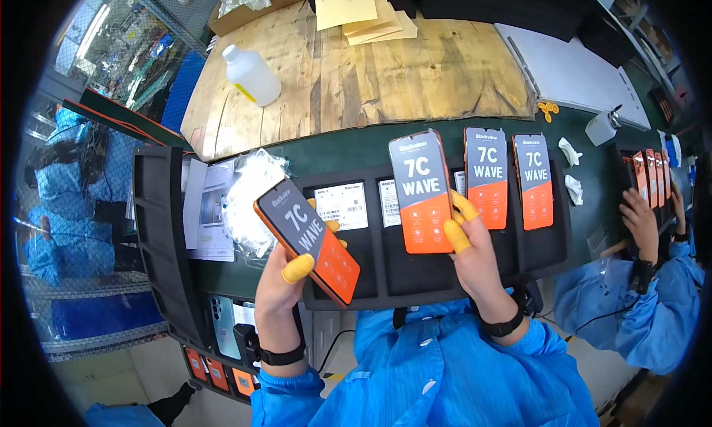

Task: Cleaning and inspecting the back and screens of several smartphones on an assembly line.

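My left hand (277, 282), with yellow finger cots on, grips an orange-edged smartphone (308, 241) tilted to the left. The grey and orange printed film on its front faces up. Yellow cots also cover fingers of my right hand (473, 258), which holds a second such smartphone (420, 193) by its right edge, nearly upright, above the black compartment tray (348, 278). To the right, two like smartphones, one nearer (486, 178) and one farther right (533, 182), lie in the tray's compartments. White printed labels (343, 206) show in the left compartments.
Crumpled clear film (256, 204) and paper sheets (211, 212) lie left of the tray. Beyond stand a wooden board (386, 78) and a white bottle (252, 74). A black tray (159, 234) leans at left. At right, a co-worker's hand (641, 223) is beside more phones (651, 176).
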Available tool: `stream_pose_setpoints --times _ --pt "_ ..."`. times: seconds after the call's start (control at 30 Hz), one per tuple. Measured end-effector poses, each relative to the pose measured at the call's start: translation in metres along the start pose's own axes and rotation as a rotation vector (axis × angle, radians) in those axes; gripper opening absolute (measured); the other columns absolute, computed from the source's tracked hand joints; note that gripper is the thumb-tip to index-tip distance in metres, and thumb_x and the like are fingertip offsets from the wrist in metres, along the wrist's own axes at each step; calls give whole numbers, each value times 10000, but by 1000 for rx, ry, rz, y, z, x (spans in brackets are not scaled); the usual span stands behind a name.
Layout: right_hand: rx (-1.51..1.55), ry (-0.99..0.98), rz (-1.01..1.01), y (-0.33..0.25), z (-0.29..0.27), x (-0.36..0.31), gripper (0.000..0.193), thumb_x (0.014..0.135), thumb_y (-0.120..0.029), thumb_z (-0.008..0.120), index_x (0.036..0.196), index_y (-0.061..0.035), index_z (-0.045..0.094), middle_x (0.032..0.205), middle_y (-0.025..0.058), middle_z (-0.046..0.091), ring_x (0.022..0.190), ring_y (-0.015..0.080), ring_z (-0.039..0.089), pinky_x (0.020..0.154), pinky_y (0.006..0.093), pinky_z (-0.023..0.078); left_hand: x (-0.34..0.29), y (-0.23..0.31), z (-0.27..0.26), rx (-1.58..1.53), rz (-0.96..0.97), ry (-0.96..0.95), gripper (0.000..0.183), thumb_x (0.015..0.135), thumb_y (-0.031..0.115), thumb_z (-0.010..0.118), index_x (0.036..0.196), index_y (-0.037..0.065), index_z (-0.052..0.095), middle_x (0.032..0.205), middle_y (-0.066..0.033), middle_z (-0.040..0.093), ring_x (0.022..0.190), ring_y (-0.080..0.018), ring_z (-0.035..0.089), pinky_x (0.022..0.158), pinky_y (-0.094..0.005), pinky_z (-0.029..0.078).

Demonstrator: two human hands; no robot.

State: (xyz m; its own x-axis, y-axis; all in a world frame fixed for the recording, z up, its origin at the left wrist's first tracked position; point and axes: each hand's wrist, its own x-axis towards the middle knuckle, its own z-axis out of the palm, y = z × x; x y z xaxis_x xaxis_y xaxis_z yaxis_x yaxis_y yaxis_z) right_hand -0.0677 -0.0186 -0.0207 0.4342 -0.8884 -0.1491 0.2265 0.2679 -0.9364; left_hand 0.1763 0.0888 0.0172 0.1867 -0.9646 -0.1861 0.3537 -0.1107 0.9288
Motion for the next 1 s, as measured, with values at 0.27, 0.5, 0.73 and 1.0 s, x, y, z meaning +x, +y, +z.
stream_pose_setpoints --times 0.27,0.5,0.73,1.0 --pt "-888 92 -267 6 17 7 492 921 7 468 1389 11 316 1231 177 501 1046 231 545 880 300 433 47 18 -14 133 -167 -23 479 948 243 522 1324 -27 400 1232 -141 552 1145 -222 541 957 -365 448" --pt "-1183 67 -396 0 25 10 507 846 -1 543 1323 77 392 1205 258 454 1051 408 495 920 414 423 70 20 -9 65 -282 -62 402 965 226 481 1276 -27 456 1200 -141 563 1051 -223 601 881 -348 517" --pt "-1264 90 -537 -18 6 6 446 821 -63 611 1249 20 517 1226 209 487 1038 367 505 934 399 417 74 16 20 1254 -159 265 412 854 254 653 1094 -71 573 747 -139 651 649 -207 638 572 -314 483" --pt "-1317 601 -622 -70 -125 -33 235 770 -17 658 998 -74 652 968 125 635 890 321 585 781 395 470 59 -1 0 1628 14 461 480 812 375 674 1049 -39 612 666 -196 635 647 -363 636 577 -421 486"
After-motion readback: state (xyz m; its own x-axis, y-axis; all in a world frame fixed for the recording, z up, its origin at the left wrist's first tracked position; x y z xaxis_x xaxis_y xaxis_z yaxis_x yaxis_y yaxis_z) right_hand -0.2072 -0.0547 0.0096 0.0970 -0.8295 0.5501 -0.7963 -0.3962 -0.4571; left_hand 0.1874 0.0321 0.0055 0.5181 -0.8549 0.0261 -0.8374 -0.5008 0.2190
